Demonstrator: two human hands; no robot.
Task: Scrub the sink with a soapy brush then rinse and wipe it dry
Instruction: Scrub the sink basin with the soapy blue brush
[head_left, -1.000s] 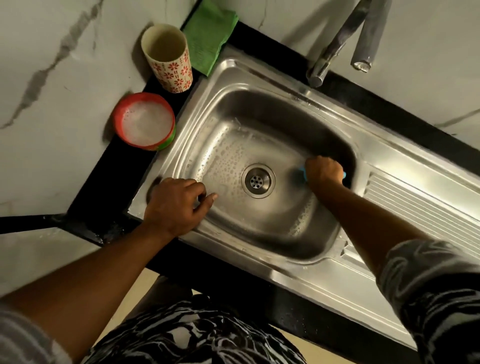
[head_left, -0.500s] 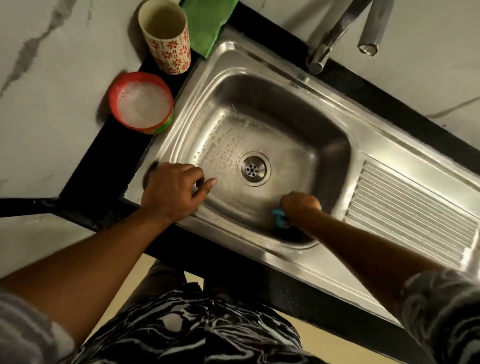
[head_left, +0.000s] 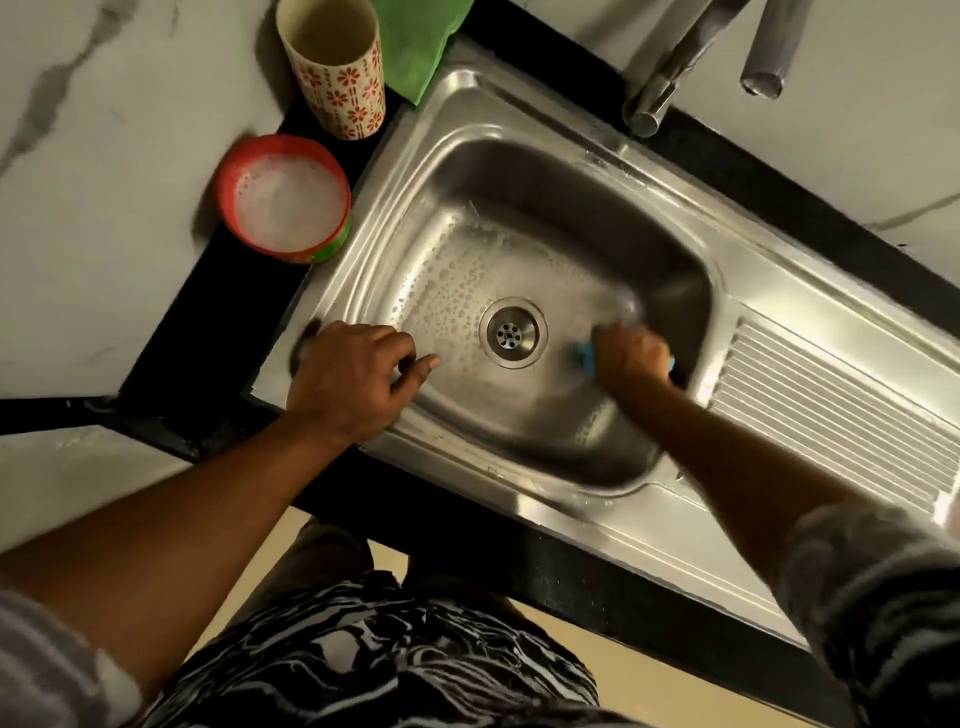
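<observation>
— Surface?
— I see a soapy steel sink (head_left: 457, 88) in a black counter (head_left: 234, 312), marble (head_left: 104, 234) around. Right hand (head_left: 631, 356) grips the blue brush (head_left: 587, 357) at 3 o'clock of the drain (head_left: 512, 332). Left hand (head_left: 348, 384) rests relaxed on the sink, 9 o'clock. Foam bowl (head_left: 224, 182) and cup (head_left: 343, 93) stand at 10.

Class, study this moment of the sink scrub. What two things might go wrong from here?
1. The left hand braces on the smooth steel sink rim; with suds about, it might slip.
2. The bowl of soapy water sits right beside that rim, near the left hand; a stray knock could spill it.
</observation>
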